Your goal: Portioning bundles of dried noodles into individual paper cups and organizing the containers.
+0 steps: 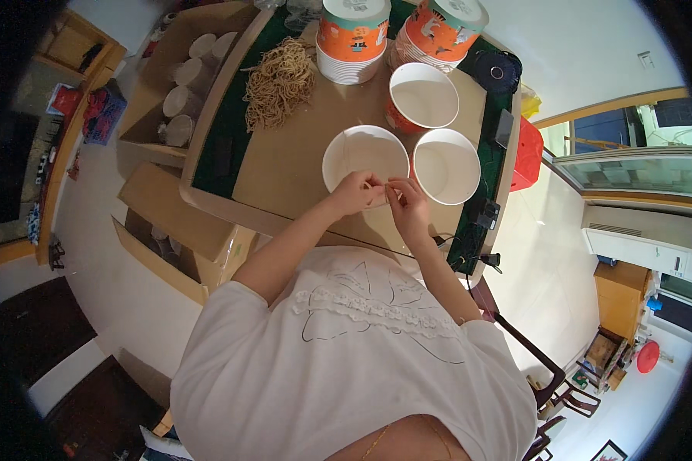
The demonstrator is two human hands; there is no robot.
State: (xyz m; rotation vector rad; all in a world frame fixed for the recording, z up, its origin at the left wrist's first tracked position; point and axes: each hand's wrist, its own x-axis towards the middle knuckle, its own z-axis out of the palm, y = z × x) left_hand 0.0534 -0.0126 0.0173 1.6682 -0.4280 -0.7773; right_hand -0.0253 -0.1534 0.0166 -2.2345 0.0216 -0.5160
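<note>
Brown cardboard (281,175) lies on the table (215,206). The left hand (352,194) and right hand (410,207) pinch close together at a white paper tub (364,154); I can't tell if they hold anything. The tub looks light and bendy; hold its rim.

Worktop (194,206): pale rim, dark green surface partly under brown sheeting. Floor (532,247): pale and glossy, visible on both sides of the worktop, bright reflections to its right. Wall (584,50): white, beyond the worktop's far right corner, fitted with a small wall plate (646,59). Window (673,137): wood-trimmed, right of the worktop; a white appliance (644,250) stands below it. Wooden chairs (580,399): well apart from the worktop, toward its near right. Two dark brown doors (42,326): well apart from the worktop, toward its near left.
</note>
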